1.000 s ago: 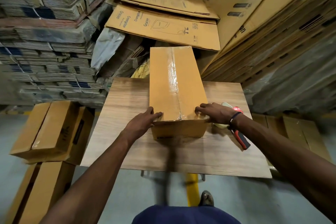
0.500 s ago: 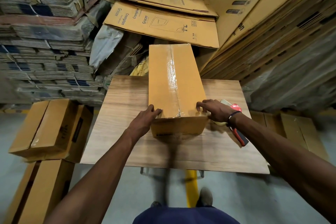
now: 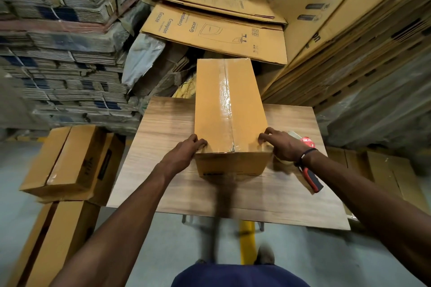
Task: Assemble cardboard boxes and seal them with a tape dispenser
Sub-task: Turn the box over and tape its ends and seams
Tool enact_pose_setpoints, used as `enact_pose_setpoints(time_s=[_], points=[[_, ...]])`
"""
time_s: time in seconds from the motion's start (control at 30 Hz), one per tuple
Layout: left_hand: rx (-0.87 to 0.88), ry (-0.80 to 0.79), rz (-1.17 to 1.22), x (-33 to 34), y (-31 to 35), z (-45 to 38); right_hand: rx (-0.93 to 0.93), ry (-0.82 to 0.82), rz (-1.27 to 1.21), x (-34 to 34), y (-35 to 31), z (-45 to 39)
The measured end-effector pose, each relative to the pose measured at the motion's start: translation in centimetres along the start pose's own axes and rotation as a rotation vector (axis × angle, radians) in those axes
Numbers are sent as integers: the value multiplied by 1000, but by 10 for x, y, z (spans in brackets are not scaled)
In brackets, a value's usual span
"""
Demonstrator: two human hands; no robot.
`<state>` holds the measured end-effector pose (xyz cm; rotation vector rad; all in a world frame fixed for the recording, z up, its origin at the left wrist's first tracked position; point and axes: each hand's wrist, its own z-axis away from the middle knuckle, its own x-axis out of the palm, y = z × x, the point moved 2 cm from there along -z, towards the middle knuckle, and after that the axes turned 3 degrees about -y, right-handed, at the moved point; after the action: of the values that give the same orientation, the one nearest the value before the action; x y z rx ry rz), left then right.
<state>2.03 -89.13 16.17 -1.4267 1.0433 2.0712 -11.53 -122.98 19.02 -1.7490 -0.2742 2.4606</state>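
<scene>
Little has shifted since the earlier frames: our hands keep the same hold on the near corners, and the view has only tipped a touch. Fingers first: the left hand (image 3: 184, 154) curls its fingers against the near-left top edge of the cardboard box (image 3: 229, 109), thumb on the side wall; the right hand (image 3: 282, 145) arches its fingertips down onto the near-right corner, pinching that edge. We judge this two-sided hold is meant to steady or lift the box now that its seam is sealed. A glossy tape strip (image 3: 227, 100) runs the length of the top seam and wraps over the near edge. Flaps are shut, so we cannot tell what is inside. The box stands on the wooden table (image 3: 163, 147), its far end overhanging. The tape dispenser (image 3: 311, 176) lies on the table just behind the right wrist, released, red-and-black handle toward us. Finished boxes (image 3: 70, 161) are stacked on the floor to the left; flattened cartons (image 3: 214, 32) lean beyond.
</scene>
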Motion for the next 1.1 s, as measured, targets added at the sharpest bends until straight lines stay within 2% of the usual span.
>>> enact_pose_setpoints(time_s=[0.3,0.8,0.93,1.1], points=[[-58,91,-111,2,15,-4,20,11,-24,-1,-1,-2],[-221,114,-212,1,41,-9,13,20,7,4,-18,-12],[-195,70,-133,-1,29,-5,-6,-16,5,1,-13,-15],[-102,84,-203,-6,23,0,-44,-13,63,3,-11,-14]])
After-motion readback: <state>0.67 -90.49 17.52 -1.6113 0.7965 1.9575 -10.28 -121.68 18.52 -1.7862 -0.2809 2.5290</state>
